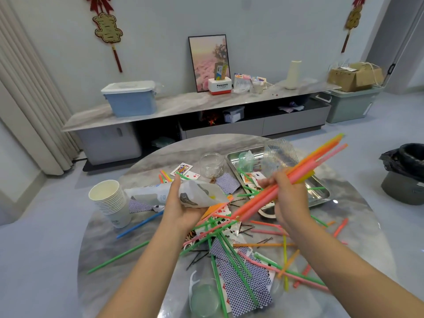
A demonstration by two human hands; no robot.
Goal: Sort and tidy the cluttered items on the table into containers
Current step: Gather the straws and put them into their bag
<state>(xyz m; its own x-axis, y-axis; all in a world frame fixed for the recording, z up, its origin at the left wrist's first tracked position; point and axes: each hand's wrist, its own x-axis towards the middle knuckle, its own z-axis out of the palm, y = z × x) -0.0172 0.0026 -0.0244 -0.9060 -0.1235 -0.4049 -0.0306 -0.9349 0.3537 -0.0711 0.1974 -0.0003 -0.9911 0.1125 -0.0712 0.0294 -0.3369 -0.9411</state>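
Head view showed both hands raised over a round, grey marbled worktop (110, 244); the left hand (181, 207) was cupped palm-up around a crinkled, translucent plastic bag (183, 193) printed in grey, its lettering too blurred to read; the right hand (286, 196) was closed around a bundle of straws (305, 171), smooth thin tubes in orange, pink and yellow, slanting up and away past the right hand, their lower ends pointing toward the bag's mouth; beneath both hands lay loose straws (231, 255) in green, pink, orange and yellow, criss-crossed over playing cards (243, 278) with blue-checked backs, and thin black hairpins (197, 258) among them; a blue straw (140, 223) lay just left of the left wrist; further left stood a nested stack of white paper cups (110, 200), ribbed at the rims; beyond the left hand sat a clear glass jar (212, 165) and face-up cards (183, 169); behind the right hand a shiny steel tray (321, 193) held cards, green straws and a crumpled clear plastic piece (278, 154); close below the wrists a pale green round lid (205, 299) rested near the edge; far beyond the hands, on a long marble-topped cabinet (183, 103), stood a blue lidded bin (130, 99), a framed picture (210, 61) and a white-and-red box (219, 86) reading "Panasonic".
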